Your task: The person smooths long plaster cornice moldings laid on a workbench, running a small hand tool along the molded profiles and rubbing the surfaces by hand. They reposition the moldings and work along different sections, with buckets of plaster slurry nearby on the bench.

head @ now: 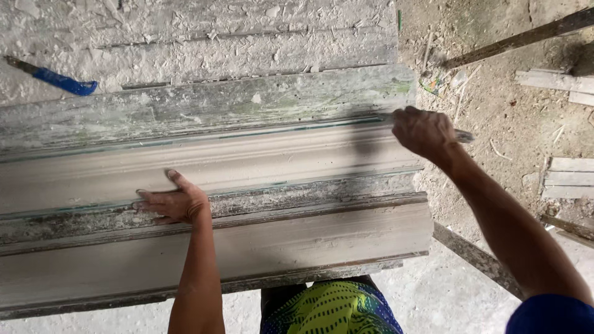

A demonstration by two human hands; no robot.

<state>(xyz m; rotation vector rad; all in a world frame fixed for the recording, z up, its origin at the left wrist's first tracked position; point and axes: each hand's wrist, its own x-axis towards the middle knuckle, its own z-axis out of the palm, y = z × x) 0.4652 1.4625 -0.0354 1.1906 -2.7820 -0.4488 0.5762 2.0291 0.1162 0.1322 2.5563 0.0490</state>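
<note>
Here our right hand (424,131) clenches a thin metal scraping tool (463,136) at the far end of the long, grey, paint-flaked wooden moulding (278,161), while our left hand (176,201) lies flat and spread on it. A blue-handled tool (62,80) rests on the dusty board (216,31) beyond.

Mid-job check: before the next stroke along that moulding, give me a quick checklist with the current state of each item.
1. Left hand braced flat on the moulded panel: ok.
2. Right hand closed around the scraping tool at the panel's right end: ok.
3. Tool edge seated in the groove: cannot tell, the hand hides it.
4. Left hand away from the right hand's end of the panel: ok.
5. Panel carried by the wooden rail beneath: cannot tell, mostly hidden.
6. Blue-handled tool lying off the moulding, on the debris-covered board behind: ok.
</note>
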